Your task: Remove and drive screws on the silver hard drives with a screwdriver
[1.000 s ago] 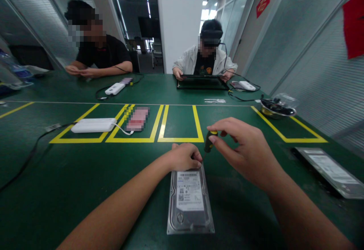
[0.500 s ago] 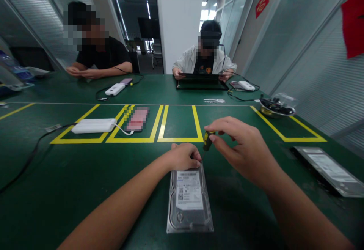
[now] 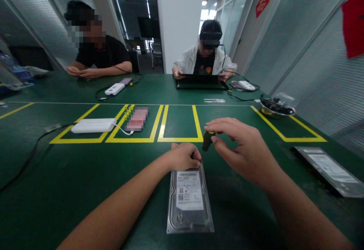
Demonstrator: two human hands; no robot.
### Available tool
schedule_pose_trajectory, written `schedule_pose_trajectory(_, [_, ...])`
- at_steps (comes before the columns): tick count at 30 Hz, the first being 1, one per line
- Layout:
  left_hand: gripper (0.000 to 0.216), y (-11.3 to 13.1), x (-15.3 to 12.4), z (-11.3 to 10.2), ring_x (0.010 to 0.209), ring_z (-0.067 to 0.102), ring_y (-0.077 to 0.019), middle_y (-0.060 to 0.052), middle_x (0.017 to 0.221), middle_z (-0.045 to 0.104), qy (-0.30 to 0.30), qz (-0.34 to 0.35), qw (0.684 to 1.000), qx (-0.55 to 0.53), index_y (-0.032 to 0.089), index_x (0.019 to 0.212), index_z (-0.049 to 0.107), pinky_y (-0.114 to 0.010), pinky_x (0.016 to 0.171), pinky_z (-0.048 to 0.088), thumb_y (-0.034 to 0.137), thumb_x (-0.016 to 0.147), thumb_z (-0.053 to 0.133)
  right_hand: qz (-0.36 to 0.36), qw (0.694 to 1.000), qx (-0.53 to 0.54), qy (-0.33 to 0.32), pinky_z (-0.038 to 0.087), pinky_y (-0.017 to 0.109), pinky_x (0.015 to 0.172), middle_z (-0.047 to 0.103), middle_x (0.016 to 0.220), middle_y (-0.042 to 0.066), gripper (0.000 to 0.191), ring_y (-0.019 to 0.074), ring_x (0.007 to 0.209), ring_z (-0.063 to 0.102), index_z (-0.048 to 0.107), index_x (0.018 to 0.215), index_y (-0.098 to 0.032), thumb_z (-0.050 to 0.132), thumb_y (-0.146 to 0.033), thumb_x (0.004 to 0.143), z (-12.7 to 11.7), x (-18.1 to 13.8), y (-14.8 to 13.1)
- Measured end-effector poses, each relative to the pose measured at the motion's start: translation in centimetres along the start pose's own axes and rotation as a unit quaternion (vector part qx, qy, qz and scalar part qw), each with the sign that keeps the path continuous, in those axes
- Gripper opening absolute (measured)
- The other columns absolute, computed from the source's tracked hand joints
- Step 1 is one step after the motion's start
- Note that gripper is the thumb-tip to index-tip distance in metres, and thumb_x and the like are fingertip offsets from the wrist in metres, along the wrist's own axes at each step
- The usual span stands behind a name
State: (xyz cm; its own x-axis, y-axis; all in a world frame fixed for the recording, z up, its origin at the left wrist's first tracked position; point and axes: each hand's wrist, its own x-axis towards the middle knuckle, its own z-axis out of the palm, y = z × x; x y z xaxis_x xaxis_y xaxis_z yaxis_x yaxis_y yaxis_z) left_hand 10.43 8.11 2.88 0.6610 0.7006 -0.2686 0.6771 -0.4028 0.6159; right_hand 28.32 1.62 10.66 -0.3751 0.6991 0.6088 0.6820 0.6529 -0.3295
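A silver hard drive (image 3: 190, 197) with a white label lies flat on the green table in front of me. My left hand (image 3: 186, 157) is closed over its far end, fingers curled round the edge. By the drive's far right corner, my right hand (image 3: 239, 143) pinches a small screwdriver (image 3: 208, 141) with a dark and yellow handle between thumb and fingers. The screwdriver stands nearly upright, its shaft pointing down at that corner. Where exactly the tip sits is too small to tell.
A second hard drive (image 3: 330, 170) lies at the right. Beyond it stands a metal bowl (image 3: 274, 109) of dark parts. A white power bank (image 3: 93, 125) and a phone (image 3: 138, 119) lie at the left. Across the table, a person holds a black panel (image 3: 201, 82); another sits left.
The screwdriver's handle has turned in my right fingers: its yellow patches faced me before, and now mostly the dark side shows. My left hand and the hard drive have stayed in place.
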Motion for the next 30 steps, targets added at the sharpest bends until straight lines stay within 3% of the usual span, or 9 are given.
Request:
schedule_pose_trajectory(3, [0.014,-0.01,0.00,0.05,0.096,0.063,-0.0221,0.000,0.095,0.072,0.004,-0.003,1.000,0.004,0.021,0.093,0.069,-0.036,0.086,0.036,0.027,0.081,0.068,-0.001,1.000,0.001,0.000,0.046,0.031,0.091,0.066,0.112,0.003,0.023,0.0163,0.104,0.060,0.067,0.107,-0.015,0.055,-0.010,0.088,0.02,-0.06,0.08])
schedule_pose_trajectory(9, [0.013,-0.05,0.05,0.13,0.098,0.063,-0.0218,0.001,0.097,0.072,0.007,0.003,1.000,0.004,0.021,0.093,0.069,-0.035,0.087,0.036,0.027,0.081,0.068,0.032,0.999,-0.013,-0.007,0.046,0.025,0.079,0.063,0.097,0.002,0.014,0.0137,0.090,0.058,0.068,0.098,-0.016,0.062,-0.012,0.087,-0.22,0.00,-0.26])
schedule_pose_trajectory(14, [0.013,-0.07,0.07,0.13,0.097,0.063,-0.0219,0.001,0.096,0.073,0.007,0.005,1.000,0.006,0.022,0.093,0.069,-0.039,0.091,0.034,0.028,0.081,0.068,0.012,1.000,-0.008,-0.003,0.045,0.026,0.083,0.064,0.102,0.003,0.017,0.0142,0.094,0.058,0.067,0.102,-0.015,0.058,-0.012,0.089,-0.23,-0.06,-0.39])
schedule_pose_trajectory(18, [0.013,-0.11,0.05,0.15,0.099,0.063,-0.0224,0.000,0.097,0.073,0.005,0.007,1.000,0.007,0.022,0.092,0.070,-0.039,0.090,0.034,0.028,0.081,0.067,0.028,1.000,-0.010,-0.005,0.044,0.025,0.075,0.064,0.093,0.002,0.012,0.0131,0.084,0.057,0.067,0.098,-0.015,0.062,-0.013,0.088,-0.16,-0.01,-0.42])
schedule_pose_trajectory(25, [0.012,-0.02,0.00,0.09,0.096,0.064,-0.0209,0.002,0.095,0.073,0.004,0.006,1.000,0.006,0.022,0.091,0.069,-0.037,0.088,0.035,0.027,0.081,0.067,0.023,1.000,-0.006,-0.010,0.045,0.025,0.078,0.064,0.100,0.003,0.016,0.0131,0.090,0.058,0.067,0.103,-0.016,0.059,-0.012,0.090,-0.17,0.09,-0.35])
schedule_pose_trajectory(30, [0.011,0.20,-0.13,0.00,0.095,0.064,-0.0212,0.001,0.093,0.073,0.004,0.004,1.000,0.009,0.022,0.090,0.070,-0.037,0.089,0.035,0.027,0.081,0.067,0.026,0.999,-0.031,0.004,0.043,0.025,0.070,0.062,0.090,0.001,0.011,0.0135,0.082,0.056,0.066,0.096,-0.015,0.068,-0.013,0.085,0.00,0.04,-0.27])
